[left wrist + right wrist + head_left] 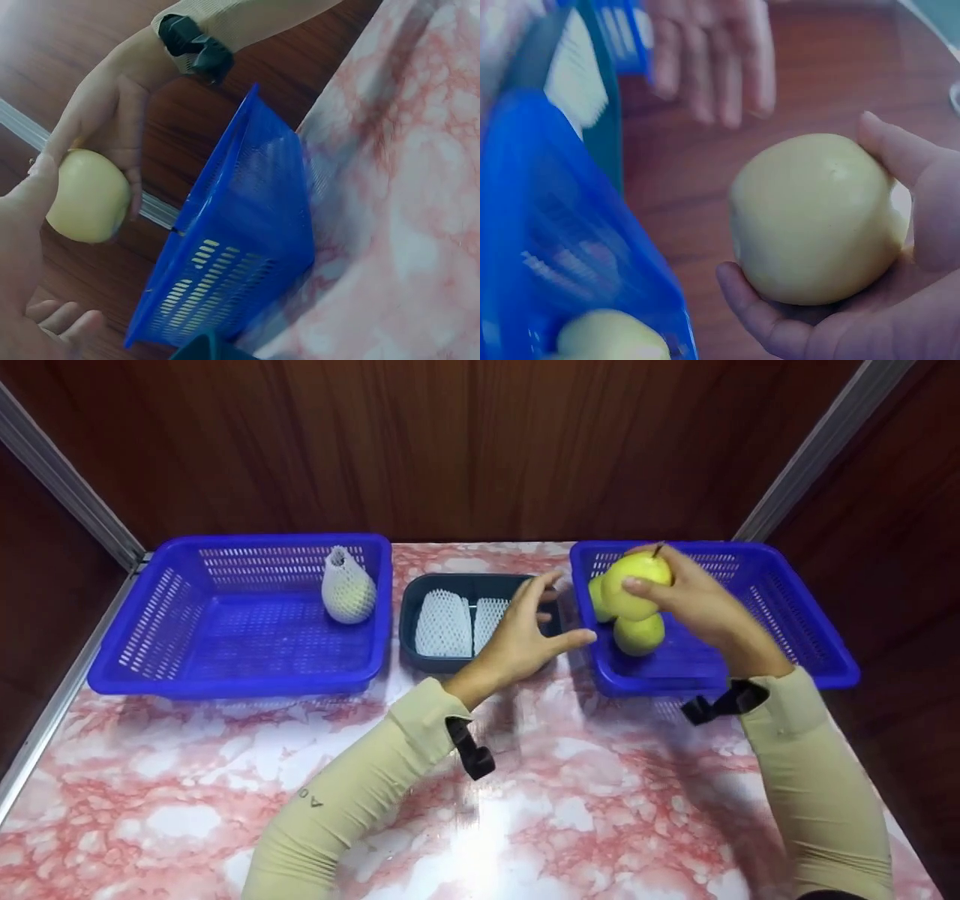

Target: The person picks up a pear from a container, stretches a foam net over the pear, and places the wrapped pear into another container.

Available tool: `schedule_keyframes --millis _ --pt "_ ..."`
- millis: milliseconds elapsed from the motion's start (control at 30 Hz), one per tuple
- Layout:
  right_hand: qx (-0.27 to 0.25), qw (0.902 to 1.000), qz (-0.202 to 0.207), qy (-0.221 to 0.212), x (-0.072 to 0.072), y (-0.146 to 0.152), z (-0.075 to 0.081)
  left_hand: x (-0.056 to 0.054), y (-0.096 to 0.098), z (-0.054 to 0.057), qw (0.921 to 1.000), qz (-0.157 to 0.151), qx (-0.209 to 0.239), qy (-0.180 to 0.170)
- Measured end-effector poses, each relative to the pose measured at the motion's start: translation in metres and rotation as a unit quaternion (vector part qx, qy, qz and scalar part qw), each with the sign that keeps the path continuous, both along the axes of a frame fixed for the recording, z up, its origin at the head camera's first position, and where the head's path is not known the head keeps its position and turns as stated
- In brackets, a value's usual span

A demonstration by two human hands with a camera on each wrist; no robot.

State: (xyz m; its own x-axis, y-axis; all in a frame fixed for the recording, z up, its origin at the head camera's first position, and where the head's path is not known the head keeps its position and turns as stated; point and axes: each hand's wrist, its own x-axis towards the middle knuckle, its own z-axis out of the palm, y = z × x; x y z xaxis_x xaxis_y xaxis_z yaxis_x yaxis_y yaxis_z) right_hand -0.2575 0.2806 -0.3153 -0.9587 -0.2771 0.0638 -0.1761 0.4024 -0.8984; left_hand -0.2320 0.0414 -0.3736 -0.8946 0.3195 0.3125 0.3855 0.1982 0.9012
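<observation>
Smooth round fruit, right fingers gripping, netted foam sleeves;

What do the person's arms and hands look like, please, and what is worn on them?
The left hand and right hand are bare, without gloves. The left sleeve and right sleeve are long, close-fitting and pale khaki. A small dark marking shows on the left one. Each wrist carries a small black fitting.
</observation>
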Motion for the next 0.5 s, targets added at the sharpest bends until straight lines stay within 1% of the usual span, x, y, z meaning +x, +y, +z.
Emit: schedule_keyframes --millis 33,100,200,300,400,500 --pt "0.002 1.0 0.002 -0.004 0.003 -0.005 -0.001 0.001 -0.002 0.001 0.9999 -0.001 -0.006 0.012" --pt "0.003 0.9999 0.003 -0.014 0.008 -0.014 -0.003 0.004 -0.005 0.002 0.9996 -0.009 -0.013 0.024" --pt "-0.004 0.9996 0.002 -0.028 0.015 -0.027 -0.008 0.008 -0.006 0.001 0.9991 -0.024 -0.018 0.029" --pt "-0.02 0.9991 0.012 -0.036 0.019 -0.038 -0.013 0.01 -0.005 -0.001 0.9989 -0.033 -0.011 0.032" --pt "-0.024 0.9989 0.021 -0.034 0.022 -0.047 -0.017 0.011 -0.004 -0.002 0.999 -0.03 -0.006 0.033" --pt "-0.021 0.9991 0.021 -0.03 0.025 -0.053 -0.021 0.012 -0.003 -0.002 0.9991 -0.017 -0.012 0.037"
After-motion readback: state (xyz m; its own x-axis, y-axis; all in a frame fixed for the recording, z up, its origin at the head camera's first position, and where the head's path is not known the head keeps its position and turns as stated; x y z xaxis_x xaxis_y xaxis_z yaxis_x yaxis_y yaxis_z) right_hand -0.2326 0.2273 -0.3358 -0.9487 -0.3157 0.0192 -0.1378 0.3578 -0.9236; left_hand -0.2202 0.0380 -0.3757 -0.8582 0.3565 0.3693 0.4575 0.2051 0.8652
